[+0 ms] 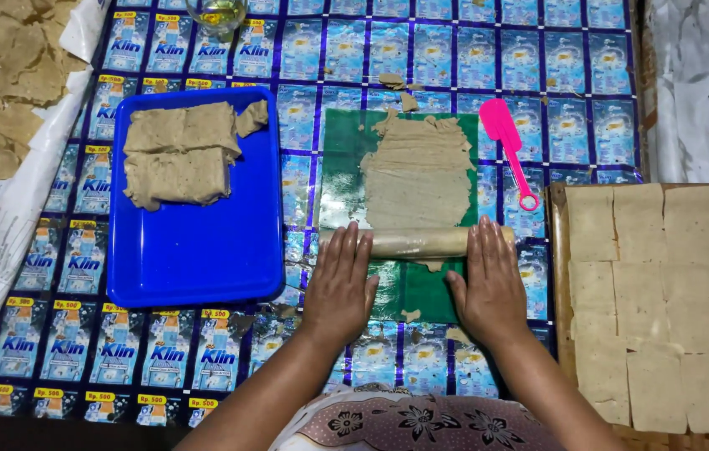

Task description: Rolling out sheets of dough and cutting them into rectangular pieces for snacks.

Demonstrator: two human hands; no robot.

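Pressing flat, open palms, the left hand [339,284] and right hand [490,288] are resting on one rolling pin [421,242] over flattened dough [418,171]; left of it, a blue tray [196,250] is holding two dough slabs [181,154].

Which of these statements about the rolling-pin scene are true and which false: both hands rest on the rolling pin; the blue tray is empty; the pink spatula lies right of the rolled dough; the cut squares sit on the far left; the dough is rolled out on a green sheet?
1. Both the left hand and the right hand rest flat on the rolling pin. True.
2. The blue tray is empty. False: dough slabs lie in its far half.
3. The pink spatula lies right of the rolled dough. True.
4. The cut squares sit on the far left. False: they are on the right.
5. The dough lies on a green sheet. True.
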